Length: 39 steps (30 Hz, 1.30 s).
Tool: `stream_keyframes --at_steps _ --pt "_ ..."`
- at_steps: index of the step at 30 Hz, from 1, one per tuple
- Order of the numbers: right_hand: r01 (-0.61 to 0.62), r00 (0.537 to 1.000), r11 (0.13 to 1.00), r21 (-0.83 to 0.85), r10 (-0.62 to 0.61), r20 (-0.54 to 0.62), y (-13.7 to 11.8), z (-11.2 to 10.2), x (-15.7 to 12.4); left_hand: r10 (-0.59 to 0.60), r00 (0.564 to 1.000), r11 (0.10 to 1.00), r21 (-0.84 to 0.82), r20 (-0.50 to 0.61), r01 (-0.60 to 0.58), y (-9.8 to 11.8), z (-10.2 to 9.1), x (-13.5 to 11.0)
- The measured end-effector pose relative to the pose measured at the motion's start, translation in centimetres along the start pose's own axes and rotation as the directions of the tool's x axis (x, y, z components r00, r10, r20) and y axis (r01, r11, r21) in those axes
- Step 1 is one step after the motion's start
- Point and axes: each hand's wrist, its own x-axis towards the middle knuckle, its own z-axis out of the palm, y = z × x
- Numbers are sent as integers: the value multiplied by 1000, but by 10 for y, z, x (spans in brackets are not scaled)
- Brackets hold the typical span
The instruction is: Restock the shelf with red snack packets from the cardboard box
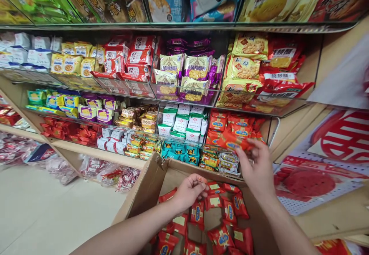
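My right hand [259, 166] pinches a red snack packet [233, 141] by its end, in front of the shelf bin at the right. Just behind it, similar red packets [218, 121] are stacked in that bin. My left hand [188, 191] is closed over the open cardboard box [150, 184], thumb against curled fingers. A bit of red shows at its fingertips, but what they hold, if anything, I cannot make out. Several loose red packets [197, 213] with blue and gold labels lie in the box, beneath and beside the left hand.
Green-and-white packets [182, 120] fill the bin left of the red ones. Clear dividers and a clear front lip [184, 141] edge the bins. An upper shelf [178, 26] juts out overhead. Bagged goods [123, 176] lie by the floor. A perforated panel [302, 205] stands at right.
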Motion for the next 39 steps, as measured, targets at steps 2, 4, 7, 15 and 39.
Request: stream_keyframes --at_steps 2,4,7,15,39 --pt "146 989 978 -152 -143 31 -4 12 33 1 1000 1000 13 24 -2 -2 0 1" --pt "211 976 941 -266 -186 116 -6 26 55 -3 999 1000 24 42 2 -3 0 1" --pt "272 955 863 -426 -187 231 -6 42 69 -9 998 1000 29 62 7 -4 -2 0" --pt "434 900 591 -680 -327 290 -4 45 68 13 995 998 67 96 -19 -12 -13 6" --pt "406 714 511 -758 340 612 100 21 -121 -169 975 -41 987 148 -157 -30 -45 17"
